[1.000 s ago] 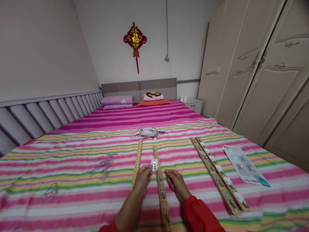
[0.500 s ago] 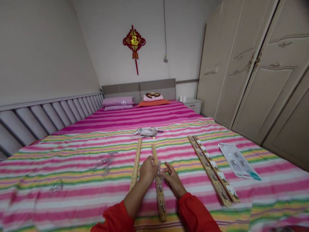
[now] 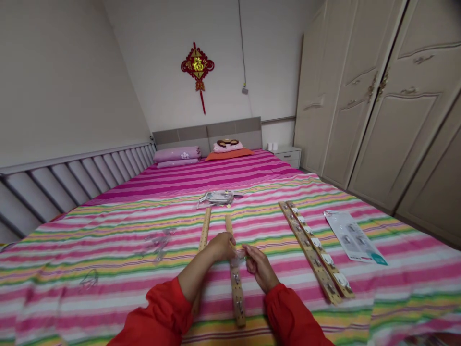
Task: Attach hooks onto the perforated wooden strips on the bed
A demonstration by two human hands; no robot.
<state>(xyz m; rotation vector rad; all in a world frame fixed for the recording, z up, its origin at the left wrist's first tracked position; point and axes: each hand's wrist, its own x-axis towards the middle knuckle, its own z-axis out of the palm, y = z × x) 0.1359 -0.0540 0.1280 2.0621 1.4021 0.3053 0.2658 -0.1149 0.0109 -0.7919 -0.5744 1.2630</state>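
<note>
My left hand is closed, its fingertips pinching a small clear plastic piece above a narrow wooden strip with holes. From the other side, my right hand has thumb and index finger closed at the same clear piece; its exact shape is too small to tell. Small metal hooks sit on the near part of this strip. A second perforated wooden strip lies to the left, partly hidden by my left forearm.
Two wooden strips with metal hooks and white round pieces lie at right, beside a blister pack. Clear plastic scraps and thin wire lie at left. A plastic packet is farther back on the striped bedspread.
My left hand has turned lower and flatter over the strip. My right hand's fingers have drawn together at the clear piece. The view has shifted slightly.
</note>
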